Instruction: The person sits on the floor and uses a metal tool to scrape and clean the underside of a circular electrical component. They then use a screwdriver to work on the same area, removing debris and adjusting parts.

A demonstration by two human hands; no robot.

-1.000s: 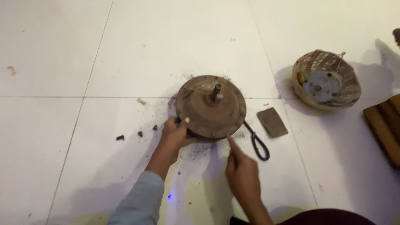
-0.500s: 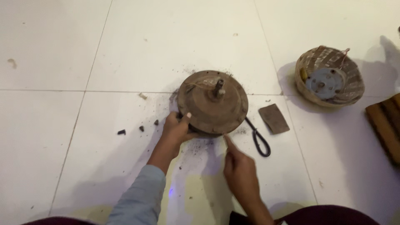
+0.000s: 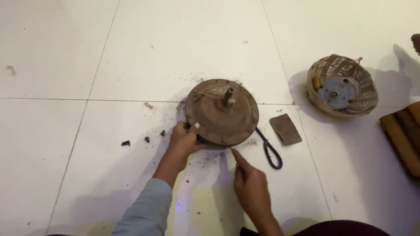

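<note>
Down on the white floor [image 3: 65, 52], going from my left, a few dark bits [image 3: 144, 140] lie scattered near a tile seam, well apart from my sleeve. Next comes my left hand [image 3: 183, 140], fingers curled around the near-left edge of the motor [image 3: 222, 112], thumb on top of its rim, so it grasps the rusty round housing and steadies it. The motor sits flat on the tiles, about mid-frame, with its short shaft [image 3: 228, 96] sticking up, slightly tilted, and thin wires lying across its top. Dark grit is strewn around its base.

My right hand [image 3: 251, 188] is just below the motor. Its forefinger is stretched out, the tip touching or nearly touching the near rim, and the other fingers are folded in; it holds nothing that I can see. Just beside it, a black cable loop [image 3: 271, 153] runs out from under the motor, and a flat brown plate [image 3: 285, 129] lies near that. Further right stands a domed cover [image 3: 342, 85], open side up, and at the edge some wooden slats [image 3: 404, 135].

I judge I am checking the seam along the rim while bracing the housing. Whatever comes next needs the left hand firm, since the motor could slide on smooth tile.
</note>
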